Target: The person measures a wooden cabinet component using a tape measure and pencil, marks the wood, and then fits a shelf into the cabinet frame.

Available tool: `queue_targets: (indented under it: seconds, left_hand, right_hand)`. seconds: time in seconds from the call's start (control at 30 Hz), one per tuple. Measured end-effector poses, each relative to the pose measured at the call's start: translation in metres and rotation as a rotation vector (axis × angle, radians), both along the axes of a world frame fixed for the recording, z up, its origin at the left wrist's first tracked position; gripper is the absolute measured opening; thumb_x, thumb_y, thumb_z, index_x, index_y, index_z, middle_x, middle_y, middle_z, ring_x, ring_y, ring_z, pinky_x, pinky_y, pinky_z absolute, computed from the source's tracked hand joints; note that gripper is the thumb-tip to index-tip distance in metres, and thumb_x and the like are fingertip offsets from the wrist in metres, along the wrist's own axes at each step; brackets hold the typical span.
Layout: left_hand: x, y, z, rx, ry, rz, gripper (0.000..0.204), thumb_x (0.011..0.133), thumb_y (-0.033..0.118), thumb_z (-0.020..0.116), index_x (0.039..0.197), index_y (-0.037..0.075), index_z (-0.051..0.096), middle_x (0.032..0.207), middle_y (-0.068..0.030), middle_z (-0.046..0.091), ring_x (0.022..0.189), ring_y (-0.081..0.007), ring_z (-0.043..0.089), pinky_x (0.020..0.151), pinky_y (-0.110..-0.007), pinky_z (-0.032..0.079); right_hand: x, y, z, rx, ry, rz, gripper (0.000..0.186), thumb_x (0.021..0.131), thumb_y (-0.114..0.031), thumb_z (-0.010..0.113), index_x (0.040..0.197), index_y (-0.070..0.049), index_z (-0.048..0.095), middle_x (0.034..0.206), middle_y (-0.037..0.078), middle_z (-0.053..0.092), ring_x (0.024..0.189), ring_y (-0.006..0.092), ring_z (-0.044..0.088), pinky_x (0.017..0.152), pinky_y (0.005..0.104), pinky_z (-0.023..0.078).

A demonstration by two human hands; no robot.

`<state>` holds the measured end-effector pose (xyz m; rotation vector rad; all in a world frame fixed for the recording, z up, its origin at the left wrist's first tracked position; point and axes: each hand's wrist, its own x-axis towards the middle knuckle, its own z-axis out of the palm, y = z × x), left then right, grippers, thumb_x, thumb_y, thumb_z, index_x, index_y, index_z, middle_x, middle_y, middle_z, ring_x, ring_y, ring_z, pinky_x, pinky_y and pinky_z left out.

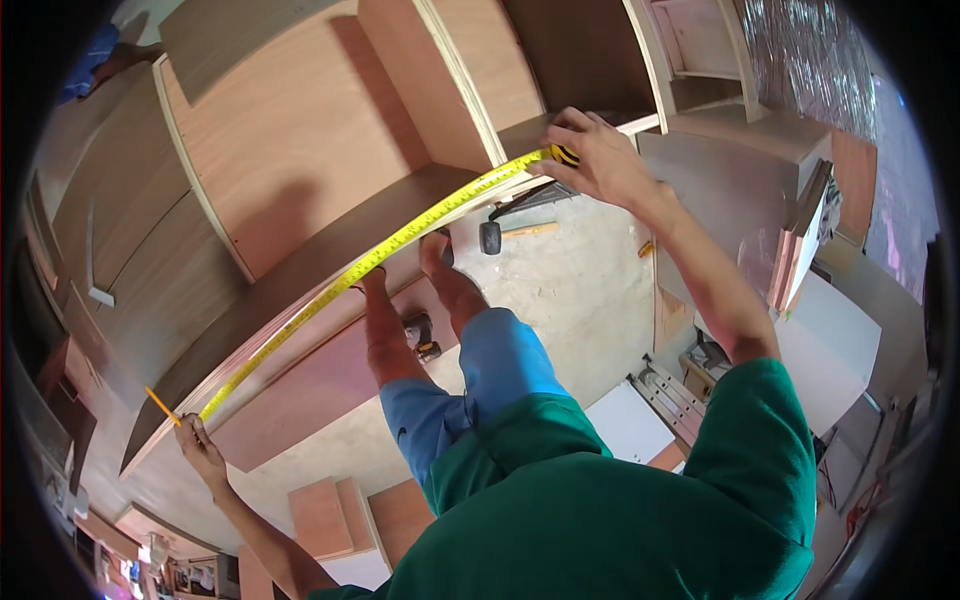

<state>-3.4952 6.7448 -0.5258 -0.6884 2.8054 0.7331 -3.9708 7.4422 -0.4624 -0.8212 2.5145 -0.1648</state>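
Observation:
A yellow tape measure blade (400, 238) stretches along the front edge of a large wooden cabinet (300, 130). At its upper right end, my right hand (608, 165) is closed around the black and yellow tape measure case (565, 155). My left hand (203, 455) is at the cabinet's lower left corner, closed on a yellow pencil (160, 404) and by the blade's far end. The pencil points up and left. Exactly how the fingers pinch the blade's tip is too small to make out.
On the floor near my feet lie a black-headed mallet (490, 238) and a cordless drill (424, 338). A pinkish board (300, 400) lies beside my legs. Cut panels (325, 515) are behind me on the left, a white cabinet (830, 340) at right. Another person (92, 65) is at the far left.

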Motion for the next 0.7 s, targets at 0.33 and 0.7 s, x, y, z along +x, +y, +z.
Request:
queue_targets:
  seconds: [0.33, 0.7]
  left_hand:
    - [-0.023, 0.021, -0.004, -0.067, 0.090, 0.024, 0.023, 0.114, 0.017, 0.055, 0.115, -0.004, 0.061, 0.113, -0.0175, 0.060, 0.105, -0.0299, 0.058, 0.098, -0.037, 0.047]
    - [-0.053, 0.015, -0.012, -0.150, 0.070, 0.104, 0.024, 0.113, 0.018, 0.057, 0.115, -0.005, 0.063, 0.100, -0.0169, 0.056, 0.092, -0.0286, 0.057, 0.087, -0.041, 0.050]
  right_hand:
    - [0.026, 0.001, -0.017, 0.013, 0.207, -0.161, 0.040, 0.091, -0.051, 0.079, 0.100, -0.012, 0.074, 0.105, 0.006, 0.067, 0.103, 0.0295, 0.067, 0.079, 0.0436, 0.061]
    - [0.040, 0.003, -0.020, -0.040, 0.304, -0.320, 0.039, 0.083, -0.048, 0.084, 0.092, -0.012, 0.070, 0.099, 0.007, 0.066, 0.102, 0.0295, 0.068, 0.074, 0.0449, 0.061]
